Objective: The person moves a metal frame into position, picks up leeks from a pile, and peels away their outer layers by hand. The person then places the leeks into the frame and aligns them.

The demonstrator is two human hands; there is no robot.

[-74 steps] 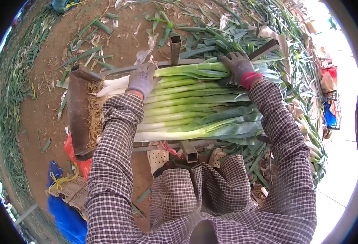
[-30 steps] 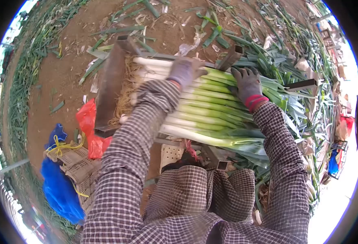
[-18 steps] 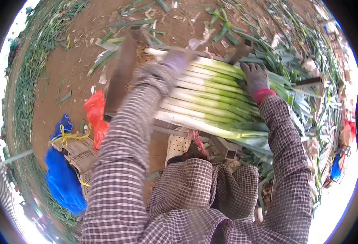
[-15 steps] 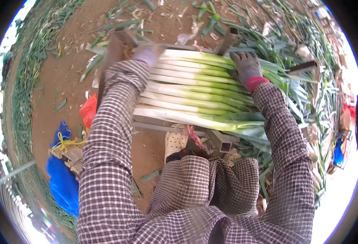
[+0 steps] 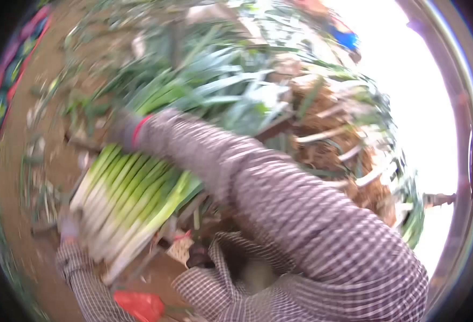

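A row of leeks (image 5: 126,196) lies side by side on a metal frame (image 5: 78,180), white ends toward the lower left and green leaves running to the upper right. My left hand (image 5: 69,226), in a pale glove, is beside the white ends at the far left, blurred by motion. Across the green part reaches my right hand (image 5: 121,129), in a grey glove with a red cuff. Its fingers are smeared and partly hidden, so their grip does not show.
Loose green leaves (image 5: 220,80) spread beyond the frame. A heap of leeks with brown roots (image 5: 322,112) lies to the right. A red plastic bag (image 5: 140,305) is near my left sleeve. Leaf scraps litter the brown ground (image 5: 48,188).
My view has swung to the right, so the leeks and frame now appear at the left and turned. Both hands stay near the leeks, at the white ends and the green part.
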